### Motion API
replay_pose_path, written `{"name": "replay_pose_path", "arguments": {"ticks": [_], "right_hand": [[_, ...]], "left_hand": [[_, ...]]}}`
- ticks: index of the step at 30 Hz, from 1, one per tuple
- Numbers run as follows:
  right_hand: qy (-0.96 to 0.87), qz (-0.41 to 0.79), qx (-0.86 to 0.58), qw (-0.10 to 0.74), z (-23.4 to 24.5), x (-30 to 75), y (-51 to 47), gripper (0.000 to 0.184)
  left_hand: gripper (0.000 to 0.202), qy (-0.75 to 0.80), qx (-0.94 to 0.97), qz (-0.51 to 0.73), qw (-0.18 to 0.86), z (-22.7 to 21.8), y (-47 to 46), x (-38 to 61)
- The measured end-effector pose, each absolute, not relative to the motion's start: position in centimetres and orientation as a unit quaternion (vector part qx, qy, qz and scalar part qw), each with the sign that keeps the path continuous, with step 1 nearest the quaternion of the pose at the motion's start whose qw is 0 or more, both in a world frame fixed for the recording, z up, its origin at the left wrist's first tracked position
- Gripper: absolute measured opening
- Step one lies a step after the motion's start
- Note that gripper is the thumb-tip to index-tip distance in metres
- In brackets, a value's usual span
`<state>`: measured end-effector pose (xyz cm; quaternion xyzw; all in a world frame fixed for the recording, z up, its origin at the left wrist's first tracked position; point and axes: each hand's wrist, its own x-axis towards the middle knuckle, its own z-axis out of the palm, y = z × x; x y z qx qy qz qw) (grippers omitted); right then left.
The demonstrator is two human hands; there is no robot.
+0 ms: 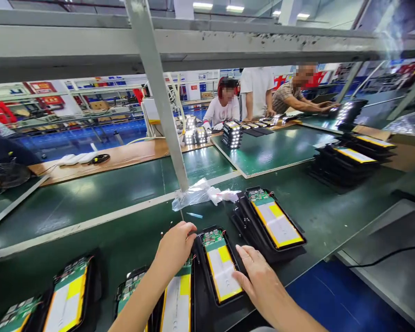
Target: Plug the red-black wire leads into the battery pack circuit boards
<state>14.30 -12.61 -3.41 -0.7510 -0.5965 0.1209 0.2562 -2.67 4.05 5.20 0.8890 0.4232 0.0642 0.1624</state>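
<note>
A black open case (221, 265) with a green circuit board and a white-and-yellow battery pack lies on the green bench between my hands. My left hand (176, 244) is closed in a pinch near its upper left corner, over the neighbouring open case (176, 304); what the fingers hold, if anything, is hidden. At the right edge of the middle case rests my right hand (263, 276), thumb and fingers apart, the thumb at the battery's side. Up and to the right stands a stack of similar cases (276, 221).
More open cases (67, 295) lie at lower left. Clear plastic film (193, 193) sits by the metal post (162, 101). Black case stacks (346, 161) stand at right. Across the bench, people work beside a stack of lit units (232, 134). A beam crosses overhead.
</note>
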Motion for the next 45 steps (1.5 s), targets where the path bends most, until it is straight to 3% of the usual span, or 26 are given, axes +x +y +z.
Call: {"name": "replay_pose_path", "arguments": {"ticks": [5, 13, 16, 20, 35, 45], "right_hand": [[-0.579, 0.148, -0.763, 0.247, -3.7, 14.8, -12.7, 0.049], [-0.639, 0.035, -0.711, 0.29, -6.1, 15.0, -12.0, 0.046], [-0.647, -0.016, -0.708, 0.281, -5.8, 15.1, -11.4, 0.047], [-0.659, -0.035, -0.7, 0.273, -4.8, 15.2, -11.0, 0.044], [-0.707, 0.013, -0.639, 0.302, -0.9, 12.1, -9.3, 0.032], [-0.73, 0.056, -0.608, 0.309, 0.2, 10.5, -9.2, 0.028]], "left_hand": [[0.023, 0.542, 0.832, 0.017, 0.117, 5.5, 7.5, -4.3], [0.027, 0.671, 0.731, -0.068, 0.106, 3.4, 11.4, -7.8], [0.032, 0.666, 0.729, -0.098, 0.126, 2.3, 11.3, -7.3], [0.023, 0.627, 0.752, -0.113, 0.168, 1.6, 11.8, -7.9], [0.029, 0.582, 0.777, 0.008, 0.239, 1.8, 12.8, -10.5], [0.021, 0.544, 0.774, -0.036, 0.323, 1.1, 13.2, -7.3]]}}
